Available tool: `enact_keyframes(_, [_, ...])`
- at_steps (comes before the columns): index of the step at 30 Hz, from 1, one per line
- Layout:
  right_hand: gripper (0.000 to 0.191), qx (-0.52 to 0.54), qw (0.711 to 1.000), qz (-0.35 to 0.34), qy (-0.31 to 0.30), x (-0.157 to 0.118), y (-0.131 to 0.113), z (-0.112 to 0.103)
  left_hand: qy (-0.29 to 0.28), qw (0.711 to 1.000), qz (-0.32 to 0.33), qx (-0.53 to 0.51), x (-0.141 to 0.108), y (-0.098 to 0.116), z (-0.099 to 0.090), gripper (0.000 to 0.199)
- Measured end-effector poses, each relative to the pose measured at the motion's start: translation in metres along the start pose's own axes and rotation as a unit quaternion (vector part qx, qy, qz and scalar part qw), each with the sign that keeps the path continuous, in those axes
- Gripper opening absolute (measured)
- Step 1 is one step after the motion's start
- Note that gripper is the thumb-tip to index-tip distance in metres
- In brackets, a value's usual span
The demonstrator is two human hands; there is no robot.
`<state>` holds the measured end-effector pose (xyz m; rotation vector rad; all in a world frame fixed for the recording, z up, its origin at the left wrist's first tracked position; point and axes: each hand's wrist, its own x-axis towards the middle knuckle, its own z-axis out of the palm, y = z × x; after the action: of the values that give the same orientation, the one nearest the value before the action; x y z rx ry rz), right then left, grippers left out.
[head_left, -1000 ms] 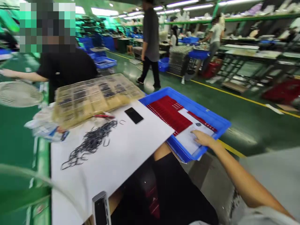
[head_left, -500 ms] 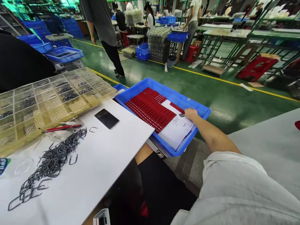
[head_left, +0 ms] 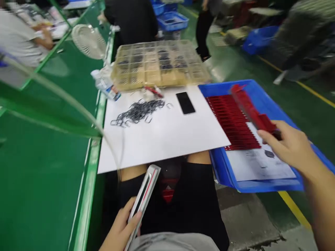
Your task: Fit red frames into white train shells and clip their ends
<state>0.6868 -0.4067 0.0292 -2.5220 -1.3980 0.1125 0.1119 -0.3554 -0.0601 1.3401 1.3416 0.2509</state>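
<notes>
Where the view starts on the left: a co-worker [head_left: 19, 42] in a pale shirt stands at a further stretch of the green desk [head_left: 44, 181], one hand [head_left: 43, 35] over scattered papers, and a white fan [head_left: 88, 42] stands just beyond the desk's green edge.

Bottle: a clear plastic water bottle [head_left: 104, 85] lies on its side at the far left corner of a white board [head_left: 162, 139].

Left hand: the left hand [head_left: 120, 226] is low over the lap, fingers wrapped around a slim silver device [head_left: 142, 200], which tilts up with its black face and thin red stripe showing.

Lap: black shorts [head_left: 170, 209] sit directly below the near edge of the white board.

Board: a tangle of dark wire hooks [head_left: 137, 111] lies on it, a red-handled tool [head_left: 153, 91] sits beyond them, too blurred to name exactly, and a black smartphone [head_left: 185, 103] lies to their right.

Tray: a clear compartment tray [head_left: 159, 62] of small dark parts sits against the board's far edge, with a co-worker [head_left: 131, 17] in black behind it.

Crate: a blue plastic crate [head_left: 222, 89] sits right of the board, holding a stack of red comb strips [head_left: 230, 118] and a printed paper sheet [head_left: 259, 164].

Right hand: the right hand [head_left: 290, 146] is clamped on the end of a red comb strip [head_left: 251, 108], which is lifted above the crate and angled toward its far rim.
</notes>
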Motion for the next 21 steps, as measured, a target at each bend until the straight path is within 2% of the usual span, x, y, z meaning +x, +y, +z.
enact_keyframes(2, [0.048,0.020,0.979,-0.203,-0.004,0.005,-0.056,0.024,-0.029,0.991,0.095,0.091,0.007,0.009,-0.002,0.051])
enact_keyframes(4, [0.046,0.002,0.940,-0.338,-0.037,0.008,-0.115,0.057,-0.051,0.960,0.193,0.198,0.014,0.016,-0.007,0.040])
enact_keyframes(7, [0.033,-0.065,0.887,-0.449,-0.085,0.011,-0.184,0.106,-0.008,0.893,0.294,0.341,0.016,0.016,-0.011,0.039])
enact_keyframes(9, [0.029,-0.092,0.864,-0.487,-0.089,0.015,-0.210,0.128,0.048,0.845,0.341,0.409,0.011,0.012,-0.011,0.042])
enact_keyframes(11, [0.031,-0.092,0.858,-0.499,-0.082,0.017,-0.219,0.138,0.097,0.805,0.378,0.447,0.006,0.007,-0.011,0.043])
enact_keyframes(13, [0.039,-0.053,0.866,-0.493,-0.063,0.017,-0.215,0.136,0.123,0.780,0.403,0.462,0.004,0.007,-0.012,0.041])
enact_keyframes(15, [0.053,0.052,0.872,-0.482,-0.059,0.011,-0.205,0.128,0.136,0.766,0.423,0.465,0.006,0.011,-0.014,0.038])
enact_keyframes(17, [0.076,0.206,0.845,-0.475,-0.131,-0.003,-0.193,0.117,0.139,0.760,0.439,0.459,0.013,0.021,-0.014,0.037])
enact_keyframes(19, [0.104,0.337,0.801,-0.445,-0.217,-0.030,-0.186,0.109,0.145,0.784,0.444,0.408,0.021,0.036,-0.008,0.036])
enact_keyframes(20, [0.115,0.381,0.798,-0.413,-0.217,-0.048,-0.186,0.106,0.155,0.812,0.439,0.351,0.024,0.045,-0.003,0.035])
enact_keyframes(21, [0.122,0.411,0.810,-0.375,-0.184,-0.068,-0.187,0.105,0.170,0.848,0.425,0.267,0.027,0.055,0.005,0.034])
